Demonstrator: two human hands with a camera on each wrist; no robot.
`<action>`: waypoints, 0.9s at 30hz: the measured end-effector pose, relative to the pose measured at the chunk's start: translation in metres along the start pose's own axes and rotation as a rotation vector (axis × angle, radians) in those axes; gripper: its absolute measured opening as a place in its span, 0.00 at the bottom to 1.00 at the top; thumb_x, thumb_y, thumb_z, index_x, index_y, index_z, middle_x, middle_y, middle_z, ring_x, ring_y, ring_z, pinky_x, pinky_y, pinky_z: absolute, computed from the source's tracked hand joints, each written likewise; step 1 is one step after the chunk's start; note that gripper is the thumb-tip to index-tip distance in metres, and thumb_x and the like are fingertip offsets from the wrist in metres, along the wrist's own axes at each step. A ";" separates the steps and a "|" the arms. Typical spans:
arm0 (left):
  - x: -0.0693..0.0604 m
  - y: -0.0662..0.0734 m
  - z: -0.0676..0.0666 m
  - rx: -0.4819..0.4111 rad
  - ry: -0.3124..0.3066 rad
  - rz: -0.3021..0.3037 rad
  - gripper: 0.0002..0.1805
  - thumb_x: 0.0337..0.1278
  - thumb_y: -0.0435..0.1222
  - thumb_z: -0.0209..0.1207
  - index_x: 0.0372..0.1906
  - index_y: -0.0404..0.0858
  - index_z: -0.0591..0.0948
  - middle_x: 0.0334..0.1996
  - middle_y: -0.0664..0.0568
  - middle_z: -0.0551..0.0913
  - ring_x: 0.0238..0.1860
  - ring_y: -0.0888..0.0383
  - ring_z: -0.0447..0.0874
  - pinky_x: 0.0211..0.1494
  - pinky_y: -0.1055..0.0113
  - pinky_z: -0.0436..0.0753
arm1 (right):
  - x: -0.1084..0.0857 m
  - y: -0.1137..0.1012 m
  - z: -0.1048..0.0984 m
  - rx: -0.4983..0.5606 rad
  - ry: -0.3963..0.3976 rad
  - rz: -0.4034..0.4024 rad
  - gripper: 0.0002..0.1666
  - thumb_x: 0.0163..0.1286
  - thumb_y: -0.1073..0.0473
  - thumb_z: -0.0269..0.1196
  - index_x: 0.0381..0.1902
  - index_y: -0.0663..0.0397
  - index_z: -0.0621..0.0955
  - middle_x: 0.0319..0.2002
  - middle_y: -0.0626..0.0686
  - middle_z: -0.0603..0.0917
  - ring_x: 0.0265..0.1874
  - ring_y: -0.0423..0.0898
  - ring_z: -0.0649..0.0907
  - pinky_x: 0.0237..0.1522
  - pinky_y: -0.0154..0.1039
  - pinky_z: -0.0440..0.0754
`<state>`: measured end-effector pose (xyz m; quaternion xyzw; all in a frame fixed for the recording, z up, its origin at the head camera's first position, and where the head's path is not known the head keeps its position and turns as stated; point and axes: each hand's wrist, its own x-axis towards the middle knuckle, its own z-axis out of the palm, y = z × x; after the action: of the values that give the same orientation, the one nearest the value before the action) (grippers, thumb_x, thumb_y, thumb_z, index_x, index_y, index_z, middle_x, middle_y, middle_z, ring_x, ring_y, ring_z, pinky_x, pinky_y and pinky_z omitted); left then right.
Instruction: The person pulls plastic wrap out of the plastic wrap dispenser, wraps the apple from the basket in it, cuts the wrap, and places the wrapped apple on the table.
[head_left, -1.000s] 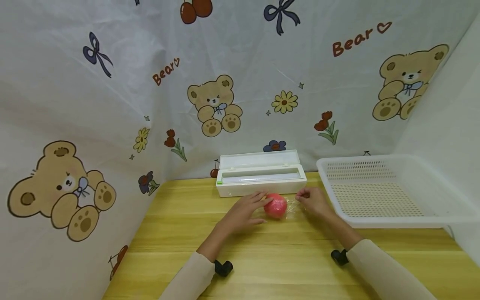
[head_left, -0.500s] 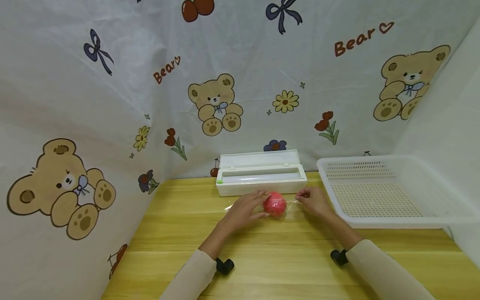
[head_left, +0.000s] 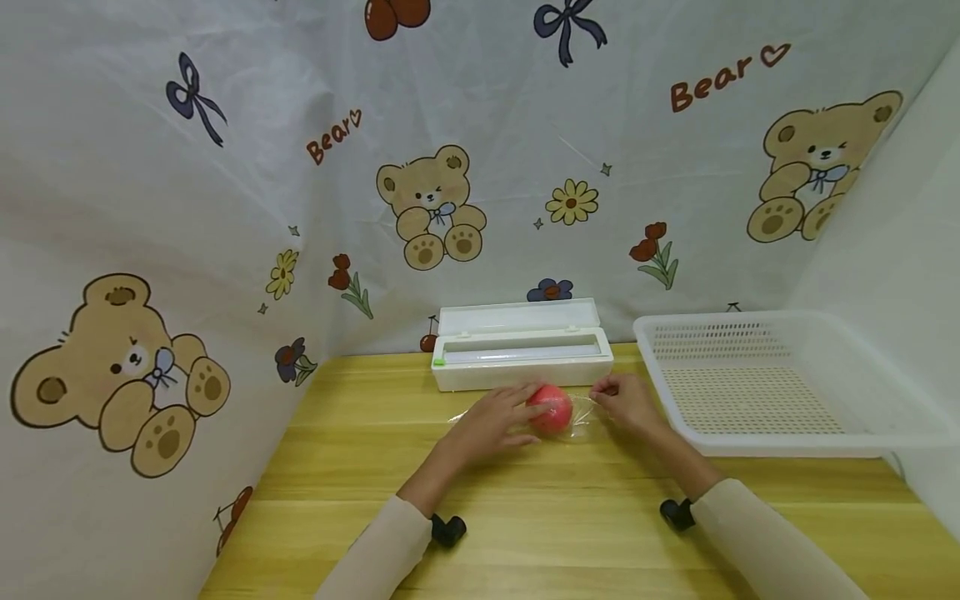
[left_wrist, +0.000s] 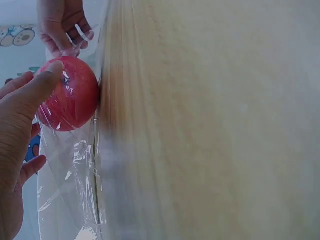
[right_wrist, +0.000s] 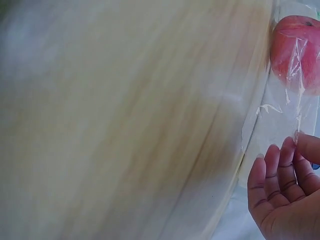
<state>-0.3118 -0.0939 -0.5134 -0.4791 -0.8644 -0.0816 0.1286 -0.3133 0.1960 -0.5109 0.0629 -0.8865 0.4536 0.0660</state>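
Observation:
A red apple (head_left: 553,408) under clear cling film (left_wrist: 70,185) sits on the table. My left hand (head_left: 491,425) lies at its left side with fingers extended, fingertips resting on the film-covered apple. In the left wrist view the thumb lies over the apple (left_wrist: 75,97), while other fingers stay apart from it. To the right, my right hand (head_left: 628,402) pinches the film's edge between thumb and index finger. In the right wrist view, the film stretches in creases from that pinch (right_wrist: 296,137) to the apple, the other fingers loosely bent.
Behind the apple stands a white cling film box (head_left: 525,377) with its lid raised and a roll inside. A white perforated basket (head_left: 750,446) stands on the right of the wooden table (head_left: 540,517). A bear-printed cloth (head_left: 510,125) hangs behind.
The left fingers have shifted slightly over the apple, one now reaching further across it. The right hand keeps its pinch on the film in nearly the same place.

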 end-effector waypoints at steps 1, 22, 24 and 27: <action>0.000 -0.001 0.000 -0.013 0.005 -0.008 0.38 0.61 0.56 0.66 0.76 0.57 0.69 0.78 0.49 0.61 0.77 0.49 0.60 0.75 0.50 0.66 | 0.000 0.000 0.000 -0.003 0.001 -0.003 0.04 0.66 0.67 0.68 0.33 0.66 0.85 0.30 0.56 0.86 0.28 0.43 0.79 0.27 0.32 0.77; 0.010 -0.007 0.005 -0.270 0.098 -0.150 0.44 0.51 0.42 0.76 0.75 0.55 0.70 0.73 0.52 0.68 0.69 0.55 0.72 0.67 0.61 0.77 | -0.020 -0.042 -0.014 -0.086 0.097 -0.180 0.18 0.75 0.61 0.61 0.57 0.65 0.82 0.60 0.67 0.81 0.62 0.66 0.77 0.64 0.64 0.73; 0.010 -0.006 0.005 -0.275 0.092 -0.164 0.44 0.51 0.42 0.76 0.75 0.55 0.70 0.73 0.53 0.68 0.69 0.56 0.72 0.67 0.61 0.77 | -0.021 -0.046 -0.013 -0.065 0.073 -0.170 0.19 0.74 0.59 0.63 0.59 0.63 0.82 0.58 0.64 0.83 0.60 0.65 0.80 0.61 0.63 0.76; 0.010 -0.006 0.003 -0.290 0.086 -0.181 0.44 0.51 0.43 0.76 0.75 0.55 0.70 0.72 0.53 0.69 0.69 0.56 0.72 0.67 0.60 0.78 | -0.022 -0.050 -0.011 -0.012 0.023 -0.165 0.21 0.72 0.58 0.66 0.60 0.62 0.82 0.56 0.62 0.85 0.58 0.62 0.82 0.60 0.61 0.79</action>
<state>-0.3224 -0.0878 -0.5134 -0.4090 -0.8769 -0.2370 0.0870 -0.2825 0.1774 -0.4684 0.1300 -0.8802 0.4420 0.1137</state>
